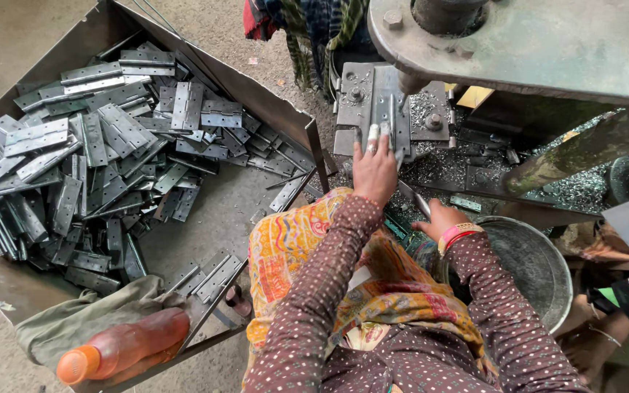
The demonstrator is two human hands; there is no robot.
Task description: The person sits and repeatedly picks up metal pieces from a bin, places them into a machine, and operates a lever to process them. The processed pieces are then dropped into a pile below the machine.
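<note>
Hinge (391,109) lies flat on the press bed (351,94), under the machine's overhanging arm (547,44), with little room around it. The left hand (374,169) presses it down, fingers spread flat on the leaf. The right hand (438,218) sits lower, near the bed's front edge, closed on a thin rod (418,202). A big tray (212,218) at left holds a pile of hinges (103,145), thickest toward its far corner. A metal bowl (540,262) sits at right.

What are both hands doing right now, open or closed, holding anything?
Left hand: fingers pressed on a metal hinge at the press bed.
Right hand: closed around a thin metal piece; what it is cannot be told.
</note>
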